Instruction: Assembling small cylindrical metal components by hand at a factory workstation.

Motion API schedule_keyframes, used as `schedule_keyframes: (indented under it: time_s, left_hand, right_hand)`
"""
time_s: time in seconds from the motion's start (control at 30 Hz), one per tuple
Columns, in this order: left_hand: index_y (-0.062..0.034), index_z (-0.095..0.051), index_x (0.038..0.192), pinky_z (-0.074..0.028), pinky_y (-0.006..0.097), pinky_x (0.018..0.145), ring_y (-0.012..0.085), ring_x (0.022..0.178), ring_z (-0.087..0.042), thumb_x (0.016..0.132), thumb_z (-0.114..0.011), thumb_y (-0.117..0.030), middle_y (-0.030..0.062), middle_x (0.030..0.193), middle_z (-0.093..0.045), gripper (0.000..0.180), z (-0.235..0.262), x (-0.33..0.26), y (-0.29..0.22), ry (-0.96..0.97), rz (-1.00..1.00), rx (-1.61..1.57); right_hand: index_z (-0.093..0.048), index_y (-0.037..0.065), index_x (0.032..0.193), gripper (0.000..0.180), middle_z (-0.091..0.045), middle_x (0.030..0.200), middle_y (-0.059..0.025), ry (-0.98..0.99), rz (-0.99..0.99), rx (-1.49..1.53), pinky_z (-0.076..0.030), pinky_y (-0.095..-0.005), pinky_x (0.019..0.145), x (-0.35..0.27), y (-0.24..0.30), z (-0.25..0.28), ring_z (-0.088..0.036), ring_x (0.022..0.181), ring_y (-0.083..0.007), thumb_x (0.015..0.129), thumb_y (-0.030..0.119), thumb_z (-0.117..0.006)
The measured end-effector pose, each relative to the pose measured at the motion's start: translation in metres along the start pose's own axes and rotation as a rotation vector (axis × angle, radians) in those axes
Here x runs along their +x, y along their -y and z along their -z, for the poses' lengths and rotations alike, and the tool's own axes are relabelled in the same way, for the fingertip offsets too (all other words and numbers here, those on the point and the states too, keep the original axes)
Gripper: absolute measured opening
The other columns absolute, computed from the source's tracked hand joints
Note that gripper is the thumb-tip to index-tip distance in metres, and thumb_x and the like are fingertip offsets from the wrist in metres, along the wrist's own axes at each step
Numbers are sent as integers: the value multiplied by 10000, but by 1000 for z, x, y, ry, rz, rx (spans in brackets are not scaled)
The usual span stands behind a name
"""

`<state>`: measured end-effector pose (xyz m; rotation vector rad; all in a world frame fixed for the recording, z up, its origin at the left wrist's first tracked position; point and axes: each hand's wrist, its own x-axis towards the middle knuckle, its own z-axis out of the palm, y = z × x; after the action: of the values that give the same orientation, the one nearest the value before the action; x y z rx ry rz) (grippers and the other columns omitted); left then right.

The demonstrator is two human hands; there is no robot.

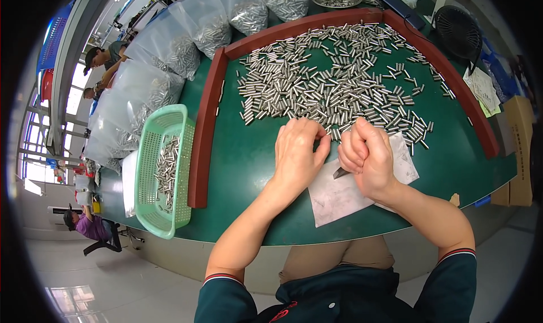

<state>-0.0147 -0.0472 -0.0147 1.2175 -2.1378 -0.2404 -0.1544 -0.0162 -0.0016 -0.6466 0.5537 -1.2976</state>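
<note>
A wide heap of short metal pins (334,80) lies on the green tabletop. At the heap's near edge is my left hand (298,153), its fingers curled and the thumb close to the forefinger. Whatever it holds is hidden behind the fingers. Close to its right, my right hand (370,159) is closed in a fist around a small tool. Only the tool's dark, flat end (340,172) sticks out below the fingers, so its kind cannot be told. Beneath the right hand, a smudged white sheet of paper (328,201) lies on the table.
A dark red wooden frame (206,147) borders the heap on three sides. Left of it stands a green plastic basket (185,193) with pins inside. Clear bags of metal parts (212,31) line the far left. A black fan (458,31) stands far right; other people work at left.
</note>
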Motion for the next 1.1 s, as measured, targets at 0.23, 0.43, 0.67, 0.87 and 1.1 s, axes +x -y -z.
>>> schedule_keyframes:
  time_s: [0.23, 0.43, 0.67, 0.87, 1.1]
  left_hand:
    - [-36, -543, 670, -365, 339, 602, 242, 648, -483, 626, -624, -61, 71, 664, -525, 95, -1, 1, -6, -3, -28, 152]
    - [-40, -527, 669, -356, 339, 598, 239, 655, -465, 605, -598, -19, 65, 664, -493, 97, 13, -5, 4, 86, -85, 170]
    - [-36, -581, 721, -381, 323, 594, 223, 657, -484, 616, -617, -10, 47, 704, -521, 115, 24, -7, 1, 150, -141, 180]
    - [-19, -568, 771, -401, 318, 579, 222, 634, -500, 636, -618, -5, 72, 696, -514, 144, 20, -8, 5, 132, -150, 185]
    - [33, -558, 851, -454, 220, 679, 100, 755, -554, 824, -509, -34, 55, 819, -587, 87, 26, -10, 8, 184, 414, -932]
  right_hand:
    - [-287, 89, 498, 420, -298, 430, 5, -6, 15, -3, -192, -210, 357, 0, 1, -3, -226, 369, -62, 894, 221, -333]
    - [-261, 109, 489, 440, -264, 418, 2, -23, 3, -30, -168, -219, 344, 0, 0, -1, -194, 352, -73, 895, 264, -325]
    - [-267, 106, 488, 442, -275, 416, 1, -26, 7, -29, -165, -218, 341, 1, 2, -1, -200, 348, -73, 900, 258, -317]
    - [-275, 99, 497, 424, -284, 425, 11, -13, 3, 12, -180, -212, 348, 2, 1, -1, -229, 358, -59, 892, 235, -343]
    - [-276, 99, 499, 423, -288, 426, 9, -27, -11, 23, -177, -211, 343, 1, 1, -1, -225, 352, -60, 893, 238, -345]
